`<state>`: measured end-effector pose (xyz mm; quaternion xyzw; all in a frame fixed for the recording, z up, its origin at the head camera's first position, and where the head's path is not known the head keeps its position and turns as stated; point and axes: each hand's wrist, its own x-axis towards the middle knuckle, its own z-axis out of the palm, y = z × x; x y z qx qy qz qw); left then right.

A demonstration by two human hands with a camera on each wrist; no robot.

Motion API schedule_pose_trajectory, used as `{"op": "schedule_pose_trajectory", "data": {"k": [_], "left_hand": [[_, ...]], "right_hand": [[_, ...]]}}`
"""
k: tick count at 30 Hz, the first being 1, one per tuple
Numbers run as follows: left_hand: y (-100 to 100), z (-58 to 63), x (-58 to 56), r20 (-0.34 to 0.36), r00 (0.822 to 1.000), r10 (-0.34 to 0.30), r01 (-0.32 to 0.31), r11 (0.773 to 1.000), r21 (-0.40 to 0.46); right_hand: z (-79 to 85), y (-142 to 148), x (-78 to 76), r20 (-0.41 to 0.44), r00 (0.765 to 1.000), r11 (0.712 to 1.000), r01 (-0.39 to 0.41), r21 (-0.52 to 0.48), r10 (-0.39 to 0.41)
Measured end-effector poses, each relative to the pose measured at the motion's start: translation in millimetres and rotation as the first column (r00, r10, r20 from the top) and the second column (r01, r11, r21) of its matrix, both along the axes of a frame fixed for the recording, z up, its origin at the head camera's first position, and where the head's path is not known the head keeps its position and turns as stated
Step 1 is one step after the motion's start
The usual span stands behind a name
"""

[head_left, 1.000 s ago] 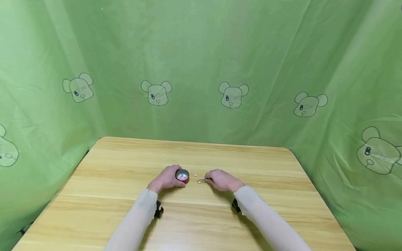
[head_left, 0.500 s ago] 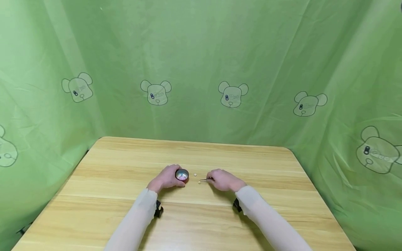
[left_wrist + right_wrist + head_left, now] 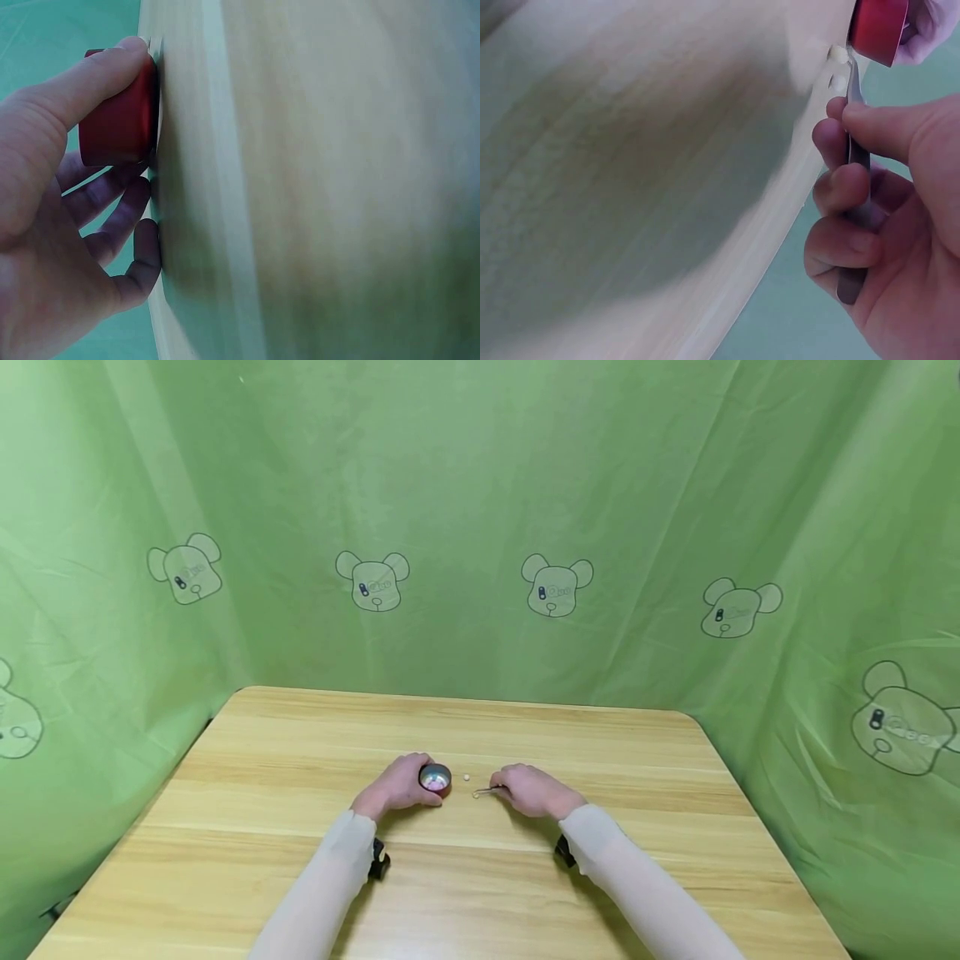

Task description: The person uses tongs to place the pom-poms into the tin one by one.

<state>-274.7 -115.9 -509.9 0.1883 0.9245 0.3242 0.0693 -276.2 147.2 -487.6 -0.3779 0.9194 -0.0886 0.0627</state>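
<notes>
In the head view, my left hand (image 3: 402,783) holds a small round tin (image 3: 436,781), red outside and silvery inside, standing on the table. Small pinkish-white pieces lie in it. The left wrist view shows thumb and fingers around the red tin (image 3: 118,112). My right hand (image 3: 531,790) pinches metal tweezers (image 3: 857,150) between thumb and fingers, their tips pointing toward the tin. A small yellowish pellet (image 3: 838,54) lies right by the tips; whether they grip it I cannot tell. A white pellet (image 3: 467,777) rests on the table between tin and right hand.
The wood-grain table (image 3: 480,877) extends around both hands. Green curtains (image 3: 465,485) with bear-head prints hang behind it and along both sides. A dark wrist device (image 3: 379,860) sits under the left sleeve, another (image 3: 565,852) under the right.
My right hand with the tweezers shifted slightly right, then came back left to the yellowish pellet. The left hand and tin stay in place.
</notes>
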Motion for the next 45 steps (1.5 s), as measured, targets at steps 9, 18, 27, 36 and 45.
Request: {"op": "schedule_pose_trajectory", "data": {"k": [9, 18, 27, 36, 45], "left_hand": [[2.6, -0.4, 0.8, 0.005, 1.000, -0.001, 0.001, 1.000, 0.003], [3.3, -2.0, 1.6, 0.006, 1.000, -0.005, 0.005, 1.000, 0.011], [1.4, 2.0, 2.4, 0.000, 1.000, -0.008, 0.008, 1.000, 0.011], [0.9, -2.0, 0.0, -0.005, 1.000, 0.013, -0.013, 1.000, -0.006], [0.7, -2.7, 0.0, -0.014, 1.000, 0.001, -0.001, 1.000, -0.009]], "right_hand": [[1.2, 4.5, -1.1, 0.003, 1.000, 0.997, 0.011, -0.077, -0.011], [11.3, 29.9, -1.3, 0.087, 0.991, 0.984, 0.115, -0.134, -0.103], [10.0, 60.4, 3.2, 0.072, 0.990, 0.988, 0.130, -0.082, -0.124], [8.2, 69.4, 7.8, 0.096, 0.984, 0.986, 0.158, -0.053, -0.152], [1.9, 70.9, 5.3, 0.066, 0.987, 0.987, 0.151, -0.051, -0.148]]}}
